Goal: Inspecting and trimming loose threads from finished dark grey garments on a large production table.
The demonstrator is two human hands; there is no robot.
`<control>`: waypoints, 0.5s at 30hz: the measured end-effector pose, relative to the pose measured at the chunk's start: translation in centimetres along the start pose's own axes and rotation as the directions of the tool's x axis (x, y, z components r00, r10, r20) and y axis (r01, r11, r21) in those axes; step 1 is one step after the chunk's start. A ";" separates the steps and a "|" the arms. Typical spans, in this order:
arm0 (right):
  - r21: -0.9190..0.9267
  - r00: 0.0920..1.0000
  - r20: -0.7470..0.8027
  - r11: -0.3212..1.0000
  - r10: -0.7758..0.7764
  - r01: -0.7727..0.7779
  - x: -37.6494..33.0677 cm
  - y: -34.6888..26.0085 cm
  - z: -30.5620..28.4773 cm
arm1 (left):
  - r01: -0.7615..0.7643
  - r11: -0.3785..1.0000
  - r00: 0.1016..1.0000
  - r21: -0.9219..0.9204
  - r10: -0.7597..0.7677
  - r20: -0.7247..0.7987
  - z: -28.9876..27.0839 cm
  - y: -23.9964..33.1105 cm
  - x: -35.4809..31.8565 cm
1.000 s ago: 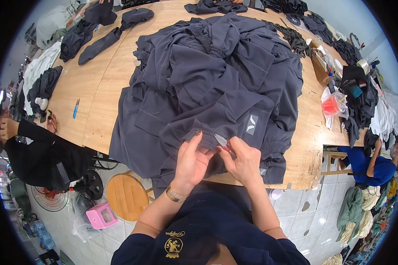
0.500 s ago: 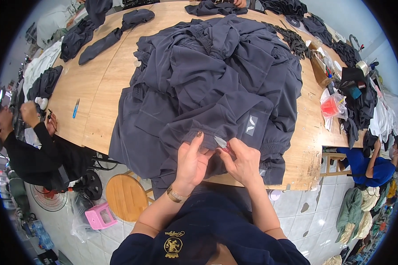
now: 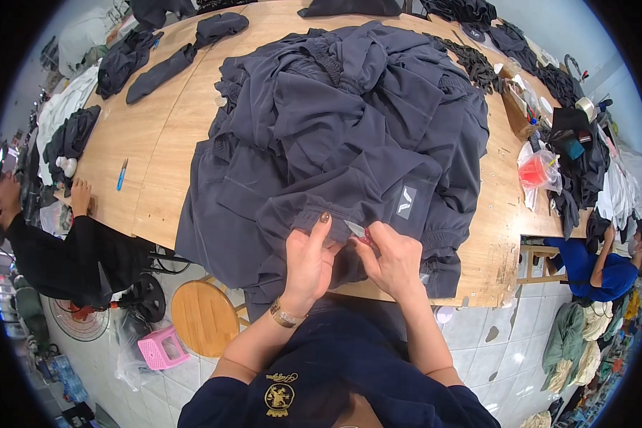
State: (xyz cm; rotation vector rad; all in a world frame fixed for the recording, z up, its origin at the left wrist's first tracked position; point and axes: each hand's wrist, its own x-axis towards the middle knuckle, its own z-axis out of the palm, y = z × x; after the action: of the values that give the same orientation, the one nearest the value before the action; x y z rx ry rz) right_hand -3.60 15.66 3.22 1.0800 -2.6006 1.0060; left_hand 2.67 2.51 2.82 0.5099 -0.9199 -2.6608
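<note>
A large heap of dark grey garments (image 3: pixel 321 135) lies before me, some with elastic gathered edges. My left hand (image 3: pixel 309 257) grips the gathered edge of one garment (image 3: pixel 317 212), thumb on top and fingers underneath. In my right hand (image 3: pixel 394 260) is a pair of thread snips (image 3: pixel 355 228) with a silver pointed blade and a red handle mostly covered by my fingers. The blade tip rests at the cloth beside my left thumb. A light logo patch (image 3: pixel 405 202) shows on the garment to the right of the snips.
On the wooden table (image 3: pixel 153 160) lie a blue pen-like tool (image 3: pixel 122 175) and dark cloth pieces (image 3: pixel 162 73). A cluttered box (image 3: pixel 518 107) and a red-filled plastic cup (image 3: pixel 533 171) stand at right. A co-worker in black (image 3: pixel 71 246) sits left. A round wooden stool (image 3: pixel 205 318) stands below.
My hands and the snips hold nearly the same place. The left co-worker's raised hand has come down to the table. At the far edge, a dark cloth has been shifted and spread.
</note>
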 end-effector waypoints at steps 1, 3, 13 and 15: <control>0.010 1.000 -0.010 1.000 0.006 -0.006 0.0 0.0 0.0 | -0.004 1.000 1.000 0.001 0.004 0.003 0.1 0.1 0.0; 0.021 1.000 -0.021 1.000 0.013 -0.012 0.0 0.0 -0.1 | -0.008 1.000 1.000 0.002 0.008 0.005 0.2 0.0 0.0; -0.005 1.000 -0.008 1.000 -0.011 0.010 -0.2 -0.1 0.1 | -0.039 0.999 0.999 -0.011 0.039 0.002 0.0 0.0 0.1; -0.005 1.000 -0.008 1.000 -0.010 0.010 -0.2 0.0 0.1 | -0.043 0.999 0.999 -0.014 0.043 0.000 0.1 0.0 0.1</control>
State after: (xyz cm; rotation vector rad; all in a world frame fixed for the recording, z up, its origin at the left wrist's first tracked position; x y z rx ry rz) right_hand -3.40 15.72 3.08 1.0847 -2.5876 0.9994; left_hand 2.57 2.51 2.84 0.4811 -0.9009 -2.6267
